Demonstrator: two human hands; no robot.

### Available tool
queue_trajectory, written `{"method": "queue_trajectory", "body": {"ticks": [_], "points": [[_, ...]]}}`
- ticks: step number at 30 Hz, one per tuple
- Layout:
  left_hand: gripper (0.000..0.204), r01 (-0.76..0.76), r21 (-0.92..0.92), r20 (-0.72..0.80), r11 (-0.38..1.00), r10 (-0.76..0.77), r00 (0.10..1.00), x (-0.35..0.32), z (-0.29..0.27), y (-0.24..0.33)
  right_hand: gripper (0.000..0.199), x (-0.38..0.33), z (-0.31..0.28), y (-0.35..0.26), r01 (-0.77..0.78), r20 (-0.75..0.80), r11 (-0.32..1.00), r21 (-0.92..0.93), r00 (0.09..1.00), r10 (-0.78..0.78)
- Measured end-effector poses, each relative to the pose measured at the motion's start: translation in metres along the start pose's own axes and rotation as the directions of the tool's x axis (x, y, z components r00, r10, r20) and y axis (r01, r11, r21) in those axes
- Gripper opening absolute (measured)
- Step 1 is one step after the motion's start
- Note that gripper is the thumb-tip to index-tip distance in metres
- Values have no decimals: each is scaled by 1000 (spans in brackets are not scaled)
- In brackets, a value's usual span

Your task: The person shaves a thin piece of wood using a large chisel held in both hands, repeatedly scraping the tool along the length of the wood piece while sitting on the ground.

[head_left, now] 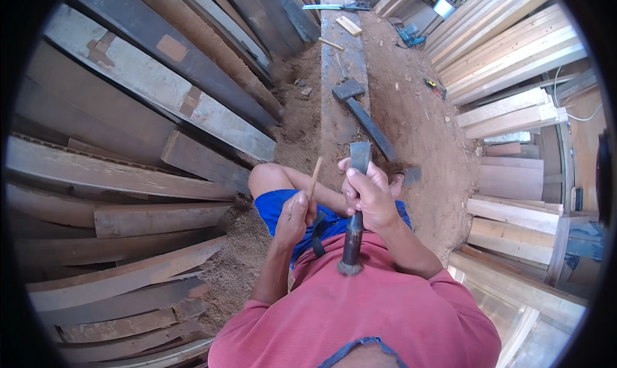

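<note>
In my left hand (294,218) is a thin wooden stick (315,177), pinched near its lower end and pointing up and away from me. My right hand (373,193) is closed around a wide-bladed chisel (360,157). Its flat metal blade points away from me, while the dark handle (352,239) with a frayed butt end reaches back against my red shirt. Ahead of my hands a mallet (348,89) with a blocky head and a long dark handle (376,133) lies across a narrow wooden bench plank (332,121).
Farther along the plank are a small wood block (348,26), a thin strip (331,43) and a saw-like tool (337,7). Old boards (128,72) lean on the left; pale timber (514,47) is stacked right. Sawdust covers the floor (424,149), where a blue power tool (410,35) lies.
</note>
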State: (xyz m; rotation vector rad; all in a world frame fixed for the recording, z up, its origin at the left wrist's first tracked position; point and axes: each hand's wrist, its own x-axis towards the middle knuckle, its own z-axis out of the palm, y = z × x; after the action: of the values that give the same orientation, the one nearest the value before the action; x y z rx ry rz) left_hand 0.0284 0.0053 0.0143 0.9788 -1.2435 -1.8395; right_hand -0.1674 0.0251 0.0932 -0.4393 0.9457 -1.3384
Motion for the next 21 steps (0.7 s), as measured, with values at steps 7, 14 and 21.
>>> {"method": "queue_trajectory", "body": {"ticks": [7,14,21], "points": [[32,-71,52,180,996,61,982,16,16,19,15,20,0,-13,218,22,946,-240,975,-219],[19,-83,103,163,991,66,984,21,17,9,15,19,-12,2,229,-8,917,-326,970,-245],[21,-203,258,181,945,159,971,21,17,9,14,25,-16,3,293,46,838,-459,951,-307]]}}
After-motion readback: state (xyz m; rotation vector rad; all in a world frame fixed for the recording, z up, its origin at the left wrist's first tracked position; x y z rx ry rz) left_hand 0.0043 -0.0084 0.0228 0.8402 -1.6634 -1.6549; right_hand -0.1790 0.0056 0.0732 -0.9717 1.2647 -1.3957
